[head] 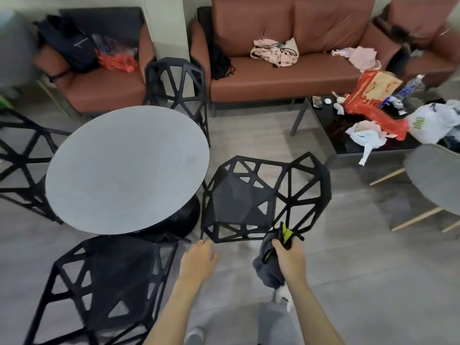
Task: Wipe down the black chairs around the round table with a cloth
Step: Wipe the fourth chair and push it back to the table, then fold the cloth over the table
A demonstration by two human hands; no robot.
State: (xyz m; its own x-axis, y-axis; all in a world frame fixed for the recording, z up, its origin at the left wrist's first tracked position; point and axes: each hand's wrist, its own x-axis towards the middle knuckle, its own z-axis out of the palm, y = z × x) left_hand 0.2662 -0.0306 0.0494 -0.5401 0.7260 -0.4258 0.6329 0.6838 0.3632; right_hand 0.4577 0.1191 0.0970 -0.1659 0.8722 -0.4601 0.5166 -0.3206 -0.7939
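A round grey table stands at the left centre, with several black lattice chairs around it. The nearest right chair lies just ahead of my hands, another chair is at the bottom left, one at the far side, and one at the left edge. My right hand grips a dark grey cloth with a yellow-green edge close to the right chair's front corner. My left hand hovers above the floor with loosely curled fingers and holds nothing, just short of that chair's front edge.
A brown sofa with clothes on it lines the back wall, and a brown armchair holds bags. A black coffee table at the right is covered with bags and bottles. A second grey table is at the right edge. My feet show below.
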